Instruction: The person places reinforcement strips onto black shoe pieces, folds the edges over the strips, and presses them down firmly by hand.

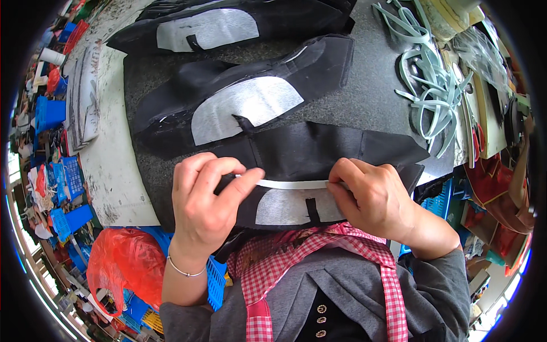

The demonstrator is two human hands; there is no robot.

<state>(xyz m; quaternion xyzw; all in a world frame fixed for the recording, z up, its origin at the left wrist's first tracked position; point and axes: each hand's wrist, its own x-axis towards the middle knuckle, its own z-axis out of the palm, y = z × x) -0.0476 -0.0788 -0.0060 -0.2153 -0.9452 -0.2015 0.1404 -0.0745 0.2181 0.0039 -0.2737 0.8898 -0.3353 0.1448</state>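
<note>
Work partly done, by the look of it: white strip (293,184) already stretched flat across the nearest black fabric panel (319,154), just above that panel's pale grey patch (285,206), with both ends pinched rather than released, so pressing down and smoothing likely left to do. Beyond the nearest panel, two more black panels (245,97) lying on the bench (370,85), each showing a grey patch and a small black tab, none with a white strip visible across it; judged as waiting for the same treatment. Farther right of the nearest panel, a loose heap of pale green strips (430,80) at the bench's edge.

Left hand (208,196) raised at the strip's left end, back toward the camera, thumb and forefinger closed together on the strip's tip, remaining fingers curled loosely; thin bracelet at the wrist. Right hand (376,196) at the strip's right end, knuckles up, fingers folded down and closed over that end, pressing it onto the fabric. Both forearms entering from below the nearest panel, sleeves grey, above a red-checked apron (285,256).
</note>
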